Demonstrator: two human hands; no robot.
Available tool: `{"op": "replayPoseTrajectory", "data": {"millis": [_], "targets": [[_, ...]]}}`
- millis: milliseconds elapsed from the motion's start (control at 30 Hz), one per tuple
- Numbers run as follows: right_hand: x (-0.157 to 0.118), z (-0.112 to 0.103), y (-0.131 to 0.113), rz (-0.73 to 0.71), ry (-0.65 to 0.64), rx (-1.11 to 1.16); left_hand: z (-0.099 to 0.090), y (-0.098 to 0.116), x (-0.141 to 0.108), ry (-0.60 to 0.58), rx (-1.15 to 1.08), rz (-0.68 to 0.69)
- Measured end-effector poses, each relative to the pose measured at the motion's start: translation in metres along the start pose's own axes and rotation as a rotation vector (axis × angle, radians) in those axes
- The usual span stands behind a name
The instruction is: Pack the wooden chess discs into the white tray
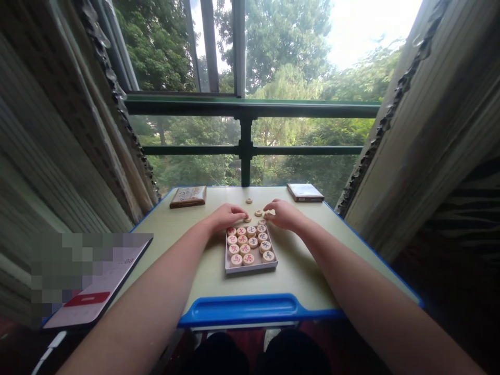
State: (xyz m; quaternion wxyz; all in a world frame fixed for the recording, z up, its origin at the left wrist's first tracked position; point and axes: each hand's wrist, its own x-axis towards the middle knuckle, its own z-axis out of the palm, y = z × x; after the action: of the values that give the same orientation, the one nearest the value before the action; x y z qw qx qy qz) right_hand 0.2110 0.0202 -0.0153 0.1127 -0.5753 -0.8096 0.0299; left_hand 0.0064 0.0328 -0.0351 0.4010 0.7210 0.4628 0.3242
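Observation:
An open shallow box [252, 270] on the table holds several round wooden xiangqi pieces [245, 249], with red characters mostly on the left and dark ones on the right. Beyond its far left corner, my left hand [227, 216] has thumb and fingers closed at a loose xiangqi piece [247, 219]. My right hand [284, 214] curls its fingers round another xiangqi piece [269, 214] past the far right corner, partly hiding it. Between my hands lies a loose piece [258, 213], and a further piece [249, 201] lies farther back.
The pale table [312, 271] has a blue rim and a blue tray groove [245, 307] in front. Flat boxes stand at the back left [188, 197] and back right [305, 192]. A tablet [99, 291] with a cable overhangs the left edge. Curtains and a railed window surround the table.

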Motion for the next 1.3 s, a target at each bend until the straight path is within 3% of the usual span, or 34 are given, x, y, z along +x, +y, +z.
{"op": "replayPoseTrajectory", "data": {"millis": [233,400,500,667,833,1100,1300], "targets": [[0.002,0.000,0.004,0.028,-0.049,-0.005,-0.004,-0.015,0.008,0.052,0.132,-0.043],[-0.001,-0.007,-0.002,0.029,0.030,0.027,-0.008,-0.018,0.008,0.083,0.044,-0.056],[-0.010,-0.022,-0.013,-0.092,0.035,0.129,-0.008,-0.019,0.008,0.097,-0.011,-0.044],[-0.026,-0.041,-0.031,-0.326,-0.144,0.257,-0.006,-0.021,0.009,0.104,-0.033,-0.039],[-0.029,-0.034,-0.038,-0.409,-0.229,0.221,-0.006,-0.024,0.012,0.096,0.001,-0.034],[-0.031,-0.024,-0.045,-0.397,-0.197,0.199,-0.006,-0.024,0.012,0.084,0.003,-0.039],[-0.029,-0.024,-0.044,-0.413,-0.155,0.210,-0.009,-0.004,0.003,0.134,-0.031,-0.016]]}}
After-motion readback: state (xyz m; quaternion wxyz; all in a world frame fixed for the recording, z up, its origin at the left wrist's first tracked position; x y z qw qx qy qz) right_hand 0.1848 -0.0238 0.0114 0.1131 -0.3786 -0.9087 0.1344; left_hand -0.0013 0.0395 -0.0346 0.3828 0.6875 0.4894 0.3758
